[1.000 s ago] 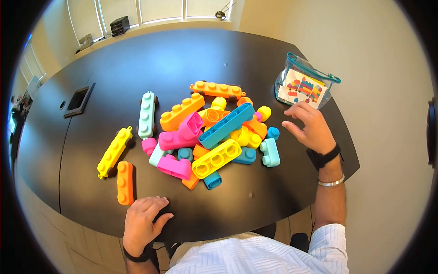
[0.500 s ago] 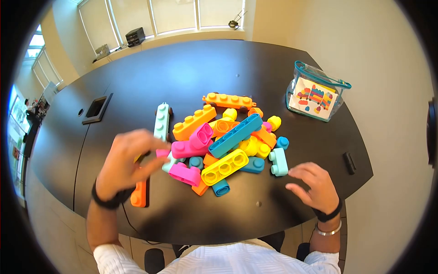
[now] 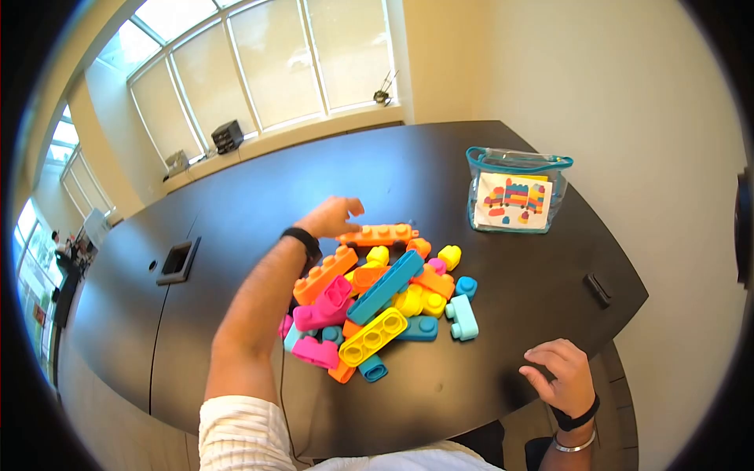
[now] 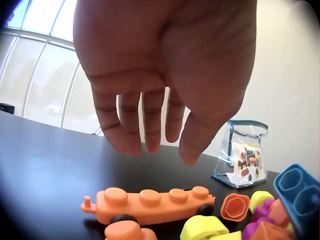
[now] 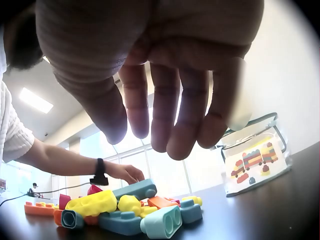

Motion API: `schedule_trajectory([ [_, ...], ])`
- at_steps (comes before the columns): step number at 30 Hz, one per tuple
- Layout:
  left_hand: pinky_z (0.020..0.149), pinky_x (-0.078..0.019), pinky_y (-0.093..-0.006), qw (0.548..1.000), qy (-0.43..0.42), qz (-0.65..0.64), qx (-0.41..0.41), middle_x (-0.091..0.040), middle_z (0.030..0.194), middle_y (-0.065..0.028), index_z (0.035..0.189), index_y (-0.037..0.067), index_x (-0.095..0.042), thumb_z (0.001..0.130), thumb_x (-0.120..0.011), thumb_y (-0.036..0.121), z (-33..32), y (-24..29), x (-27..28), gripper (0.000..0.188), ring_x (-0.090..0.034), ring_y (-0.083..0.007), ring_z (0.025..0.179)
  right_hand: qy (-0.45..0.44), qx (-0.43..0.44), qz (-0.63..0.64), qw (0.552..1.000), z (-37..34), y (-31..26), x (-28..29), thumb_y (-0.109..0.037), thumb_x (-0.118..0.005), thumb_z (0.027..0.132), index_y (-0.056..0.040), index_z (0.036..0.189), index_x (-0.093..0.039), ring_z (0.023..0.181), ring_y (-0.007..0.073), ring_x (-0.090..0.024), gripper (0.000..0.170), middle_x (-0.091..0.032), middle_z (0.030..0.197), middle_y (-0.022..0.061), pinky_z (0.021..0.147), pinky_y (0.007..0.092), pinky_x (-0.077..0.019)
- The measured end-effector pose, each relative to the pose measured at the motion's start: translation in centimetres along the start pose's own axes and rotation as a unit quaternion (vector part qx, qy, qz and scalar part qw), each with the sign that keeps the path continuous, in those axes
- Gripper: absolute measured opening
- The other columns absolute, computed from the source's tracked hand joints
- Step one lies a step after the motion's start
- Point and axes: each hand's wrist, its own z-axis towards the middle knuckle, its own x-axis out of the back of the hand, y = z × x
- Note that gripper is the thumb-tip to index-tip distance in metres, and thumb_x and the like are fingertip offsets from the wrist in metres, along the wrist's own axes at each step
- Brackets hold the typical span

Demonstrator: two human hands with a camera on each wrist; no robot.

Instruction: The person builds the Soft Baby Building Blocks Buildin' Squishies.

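Note:
My left hand (image 3: 333, 217) is held over the left end of the orange wheeled base (image 3: 378, 234) at the back of the block pile. In the left wrist view the fingers hang relaxed above that base (image 4: 150, 204), with a gap between them. My right hand (image 3: 562, 375) hovers, fingers loosely bent and holding nothing, at the table's right front edge. Between the hands lie a long blue block (image 3: 385, 287), a yellow block (image 3: 373, 336), a pink block (image 3: 323, 304) and a light teal block (image 3: 462, 317). My left forearm hides the area left of the pile.
A clear bag with teal trim (image 3: 514, 200) stands at the back right of the dark table (image 3: 236, 212). A small black object (image 3: 597, 290) lies near the right edge. A socket frame (image 3: 179, 261) is set into the table at left.
My left hand has reached forward from the left side to the back of the pile. My right hand has moved back towards the front edge. The head view has tilted up.

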Motion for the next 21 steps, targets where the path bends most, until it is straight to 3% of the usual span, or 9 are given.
schedule_trajectory([
  [2,0.108,-0.0622,-0.0498,0.998,-0.022,0.053,-0.016,-0.081,0.133,-0.0216,0.140,0.004,-0.075,0.090,-0.092,0.030,1.8,-1.0,-2.7,0.058,-0.077,-0.0414,0.123,0.012,0.004,0.006,1.000,0.1,0.0,0.1,-0.016,-0.096,0.084,-0.0072,0.098,-0.081,0.087,0.0297,-0.076,0.022,-0.081,0.097,0.0062,0.077,0.0408,-0.0596],
  [4,0.110,-0.0608,-0.0506,0.992,-0.071,0.091,0.040,-0.080,0.134,-0.0229,0.143,0.005,-0.073,0.085,-0.094,0.033,2.6,-1.0,-4.6,0.068,-0.075,-0.0437,0.127,0.007,0.019,0.031,0.999,-0.1,0.1,0.1,-0.015,-0.097,0.083,-0.0080,0.097,-0.082,0.085,0.0270,-0.076,0.022,-0.082,0.097,0.0039,0.076,0.0393,-0.0589],
  [6,0.111,-0.0607,-0.0506,0.977,-0.156,0.139,0.051,-0.080,0.134,-0.0239,0.145,0.006,-0.071,0.081,-0.095,0.033,3.2,-0.3,-5.4,0.074,-0.074,-0.0435,0.130,0.018,0.025,0.026,0.999,-0.1,0.5,0.3,-0.014,-0.097,0.083,-0.0082,0.097,-0.082,0.085,0.0257,-0.077,0.022,-0.082,0.097,0.0033,0.075,0.0386,-0.0585],
  [10,0.108,-0.0620,-0.0532,0.961,-0.152,0.214,0.080,-0.079,0.137,-0.0166,0.143,0.013,-0.072,0.079,-0.097,0.030,3.4,0.5,-5.6,0.071,-0.072,-0.0394,0.135,0.027,0.029,0.016,0.999,-0.3,0.9,0.5,-0.015,-0.097,0.083,-0.0083,0.097,-0.082,0.086,0.0258,-0.077,0.022,-0.082,0.097,0.0035,0.075,0.0391,-0.0589],
  [11,0.103,-0.0628,-0.0527,0.961,-0.083,0.262,0.022,-0.081,0.124,-0.0125,0.138,0.015,-0.074,0.080,-0.091,0.028,3.6,-0.7,-5.7,0.062,-0.073,-0.0431,0.123,0.030,0.032,0.013,0.999,-0.3,0.9,0.6,-0.015,-0.097,0.083,-0.0082,0.097,-0.082,0.085,0.0258,-0.077,0.022,-0.082,0.097,0.0036,0.075,0.0390,-0.0591],
  [12,0.103,-0.0628,-0.0527,0.961,-0.082,0.264,0.016,-0.081,0.124,-0.0125,0.138,0.015,-0.074,0.080,-0.091,0.028,4.2,-1.7,-5.7,0.062,-0.073,-0.0431,0.123,0.034,0.029,0.010,0.999,-0.3,0.9,0.7,-0.015,-0.097,0.083,-0.0082,0.097,-0.082,0.085,0.0258,-0.077,0.022,-0.082,0.097,0.0036,0.075,0.0390,-0.0591],
  [14,0.100,-0.0626,-0.0538,0.950,0.030,0.310,0.008,-0.079,0.121,-0.0149,0.135,0.011,-0.072,0.080,-0.086,0.025,3.0,3.1,-0.9,0.058,-0.072,-0.0454,0.116,0.035,0.036,0.019,0.999,-0.3,0.8,0.8,-0.014,-0.097,0.084,-0.0084,0.097,-0.082,0.084,0.0259,-0.076,0.020,-0.081,0.096,0.0037,0.075,0.0387,-0.0594],
  [16,0.095,-0.0605,-0.0552,0.967,0.144,0.211,-0.014,-0.074,0.117,-0.0202,0.130,0.005,-0.069,0.081,-0.082,0.023,2.5,4.4,1.9,0.054,-0.070,-0.0466,0.111,0.033,0.034,0.021,0.999,-0.1,0.5,0.9,-0.014,-0.096,0.085,-0.0086,0.096,-0.082,0.083,0.0259,-0.076,0.019,-0.081,0.096,0.0037,0.075,0.0385,-0.0595],
  [21,0.091,-0.0566,-0.0542,0.978,0.198,0.036,-0.052,-0.068,0.112,-0.0248,0.132,0.001,-0.064,0.085,-0.077,0.023,-4.2,12.3,6.4,0.054,-0.066,-0.0478,0.109,0.025,0.044,0.041,0.998,0.0,0.0,0.0,-0.014,-0.094,0.087,-0.0093,0.095,-0.083,0.082,0.0254,-0.075,0.014,-0.080,0.095,0.0036,0.075,0.0384,-0.0596],
])
